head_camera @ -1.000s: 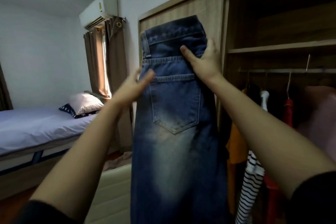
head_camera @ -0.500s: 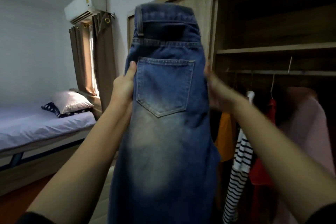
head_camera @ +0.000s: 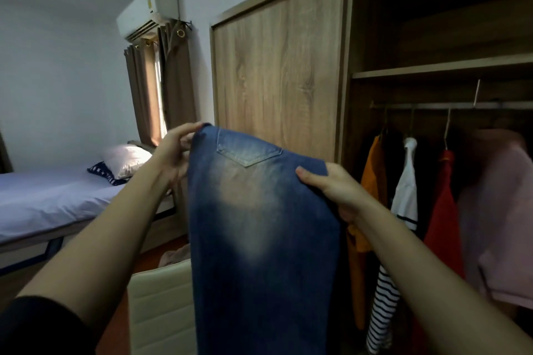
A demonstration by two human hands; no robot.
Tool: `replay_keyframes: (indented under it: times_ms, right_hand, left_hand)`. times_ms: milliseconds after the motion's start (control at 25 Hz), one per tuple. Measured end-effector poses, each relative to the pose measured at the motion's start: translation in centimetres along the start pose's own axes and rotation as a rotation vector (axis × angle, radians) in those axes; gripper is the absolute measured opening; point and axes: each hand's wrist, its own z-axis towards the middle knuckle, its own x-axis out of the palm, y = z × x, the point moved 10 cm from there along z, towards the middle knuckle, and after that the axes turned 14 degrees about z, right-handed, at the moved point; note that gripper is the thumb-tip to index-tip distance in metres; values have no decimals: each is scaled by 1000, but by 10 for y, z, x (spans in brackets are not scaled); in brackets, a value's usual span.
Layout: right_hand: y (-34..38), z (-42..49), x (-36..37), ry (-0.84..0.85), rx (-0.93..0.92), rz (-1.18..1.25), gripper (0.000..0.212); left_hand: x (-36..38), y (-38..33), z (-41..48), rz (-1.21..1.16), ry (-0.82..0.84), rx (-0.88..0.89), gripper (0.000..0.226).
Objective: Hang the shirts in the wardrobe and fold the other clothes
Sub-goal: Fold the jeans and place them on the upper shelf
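Faded blue jeans [head_camera: 259,239], pale across the seat, back pocket showing, top folded away over the fingers, hang before the wardrobe [head_camera: 277,66]; left hand [head_camera: 173,153] and right hand [head_camera: 334,187] pinch the fold's corners

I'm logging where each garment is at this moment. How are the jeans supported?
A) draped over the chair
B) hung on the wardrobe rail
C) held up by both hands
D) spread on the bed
C: the left hand and right hand grip the jeans at opposite edges in mid-air.
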Motion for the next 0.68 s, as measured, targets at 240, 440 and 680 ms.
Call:
replay_keyframes:
  times_ms: [240,440,680]
  right_hand:
    - [43,11,-11,-108,-39,-232,17]
    - [72,-7,-25,90,37,-216,41]
    - [87,-21,-34,146,-76,-362,48]
  left_hand:
    - [12,50,-13,527,41,-107,51]
    - [47,3,-15,231,152,107,38]
    - [49,-58,-50,478,8,435,21]
